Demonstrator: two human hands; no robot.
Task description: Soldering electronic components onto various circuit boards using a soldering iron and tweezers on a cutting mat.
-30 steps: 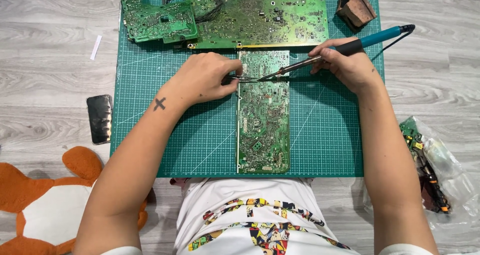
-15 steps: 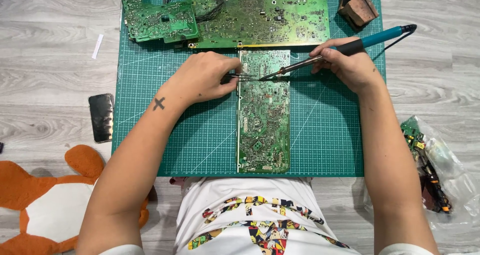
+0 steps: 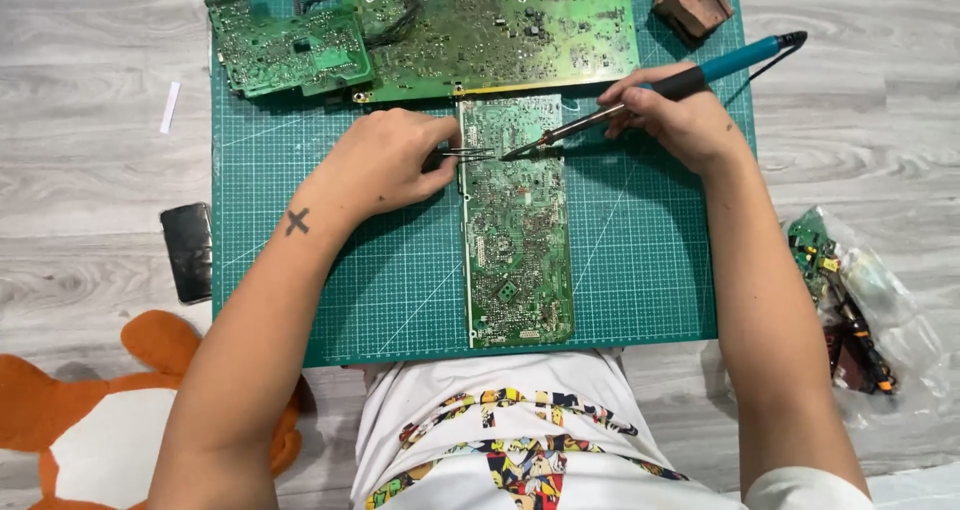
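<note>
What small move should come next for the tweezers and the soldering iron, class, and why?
Probably a gentle lift with the tweezers. The left hand holds them at the narrow circuit board edge, and the soldering iron in the right hand has its tip almost meeting theirs.

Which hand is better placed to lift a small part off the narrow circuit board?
Probably the left hand: its tweezers reach the narrow circuit board. The right hand holds the soldering iron.
</note>
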